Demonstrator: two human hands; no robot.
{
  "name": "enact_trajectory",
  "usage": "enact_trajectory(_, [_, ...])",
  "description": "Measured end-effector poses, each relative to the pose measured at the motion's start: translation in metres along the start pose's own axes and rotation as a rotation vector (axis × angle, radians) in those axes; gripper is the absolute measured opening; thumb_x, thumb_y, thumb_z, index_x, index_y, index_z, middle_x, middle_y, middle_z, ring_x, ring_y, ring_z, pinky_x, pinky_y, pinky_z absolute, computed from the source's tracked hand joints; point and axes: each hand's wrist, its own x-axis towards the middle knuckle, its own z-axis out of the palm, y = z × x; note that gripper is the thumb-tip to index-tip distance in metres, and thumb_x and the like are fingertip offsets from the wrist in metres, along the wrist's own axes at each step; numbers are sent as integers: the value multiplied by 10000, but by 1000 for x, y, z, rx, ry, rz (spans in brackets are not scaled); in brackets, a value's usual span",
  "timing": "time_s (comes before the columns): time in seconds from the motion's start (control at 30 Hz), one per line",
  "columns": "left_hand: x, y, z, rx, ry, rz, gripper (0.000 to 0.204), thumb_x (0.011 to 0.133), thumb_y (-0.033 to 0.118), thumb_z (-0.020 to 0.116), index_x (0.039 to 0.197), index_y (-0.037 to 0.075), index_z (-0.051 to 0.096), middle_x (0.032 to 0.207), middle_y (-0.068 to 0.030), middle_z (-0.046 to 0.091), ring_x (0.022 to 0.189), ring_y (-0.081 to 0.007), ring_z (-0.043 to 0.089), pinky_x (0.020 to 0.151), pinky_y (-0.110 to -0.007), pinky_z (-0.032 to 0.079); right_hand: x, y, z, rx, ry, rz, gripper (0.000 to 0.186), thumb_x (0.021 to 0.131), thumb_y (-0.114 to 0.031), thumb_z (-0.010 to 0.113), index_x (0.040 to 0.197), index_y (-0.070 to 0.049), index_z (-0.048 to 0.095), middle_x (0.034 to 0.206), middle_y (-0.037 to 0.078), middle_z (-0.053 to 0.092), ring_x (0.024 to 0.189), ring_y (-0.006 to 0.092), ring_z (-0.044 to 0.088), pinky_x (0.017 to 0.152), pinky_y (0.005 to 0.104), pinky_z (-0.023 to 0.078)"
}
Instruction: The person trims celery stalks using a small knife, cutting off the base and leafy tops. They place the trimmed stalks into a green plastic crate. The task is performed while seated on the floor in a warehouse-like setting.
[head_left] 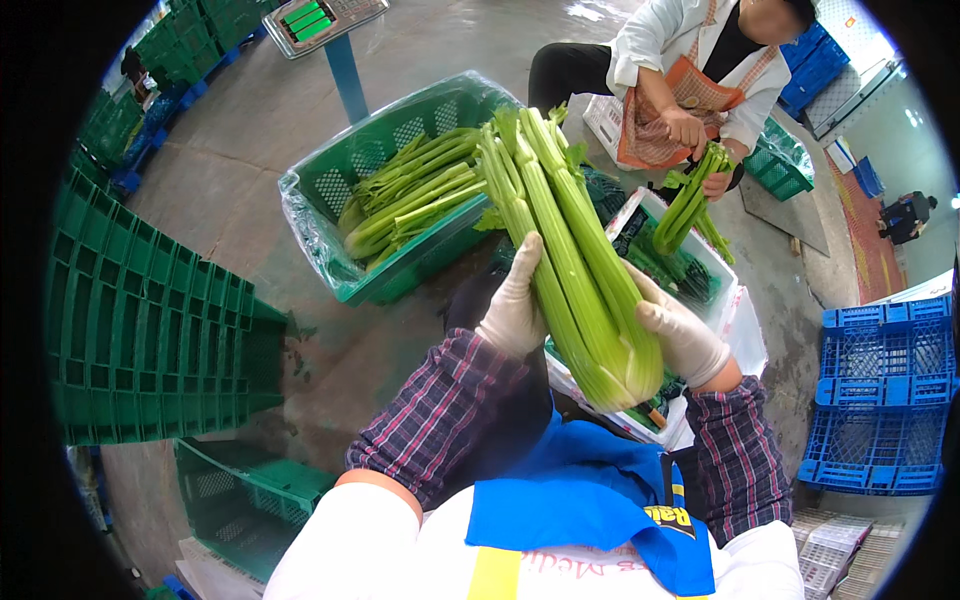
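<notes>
A large bunch of celery (575, 260) is held up between my two gloved hands, its pale root end toward me and its trimmed tops pointing away. My left hand (515, 305) grips the stalks from the left side, while my right hand (682, 332) wraps the right side close to the base. Beyond it, a green crate (400, 275) lined with clear plastic holds more celery (420, 195). Under and to the right of the held bunch stands a white foam box (730, 290) with dark green produce in it, partly hidden by my right hand and the celery.
Across from me a seated co-worker (690, 90) in an orange apron handles a smaller celery bunch (690, 210). Stacked green crates (150, 320) rise at the left, with another green crate (250, 490) below them. Blue pallets (880, 390) stand at right; a scale (320, 22) tops a blue post.
</notes>
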Motion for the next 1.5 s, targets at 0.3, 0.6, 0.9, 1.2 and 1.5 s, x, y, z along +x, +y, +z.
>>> enact_trajectory(0.3, [-3,-9,-2,-61,-62,-76,781,1059,644,545,1621,113,432,1579,-108,536,1436,-265,517,1250,-439,380,-20,39,-14,338,42,54,987,933,-430,777,1677,-1,290,1660,180,438,1503,271,464,1255,396,355])
enact_trajectory(0.6, [-1,-26,-12,184,55,-124,671,1111,464,586,1631,83,398,1538,-75,553,1393,-187,538,1172,-373,444,-40,88,-33,687,141,46,771,950,-346,784,1564,13,486,1492,184,623,1315,301,651,1144,440,511])
enact_trajectory(0.9, [-9,-37,5,589,-2,-40,715,1080,481,638,1612,64,402,1488,-70,574,1351,-185,546,1137,-371,463,-25,36,-34,129,78,54,1017,846,-276,858,1667,-3,324,1580,112,532,1429,203,509,1208,338,375])
enact_trajectory(1.2, [3,-64,-14,932,-156,157,901,868,111,840,1622,57,349,1559,-125,495,1428,-254,493,1192,-423,420,-26,49,-58,-138,113,-13,612,970,-163,716,1527,-3,519,1457,120,619,1326,175,567,1146,329,441])
enact_trajectory(1.5, [-2,-82,-34,1279,-214,122,1126,674,195,970,1595,38,343,1482,-216,503,1383,-399,486,1178,-500,392,-51,89,-97,-795,218,-371,598,981,-118,743,1537,-55,532,1500,88,604,1335,228,583,1148,378,471])
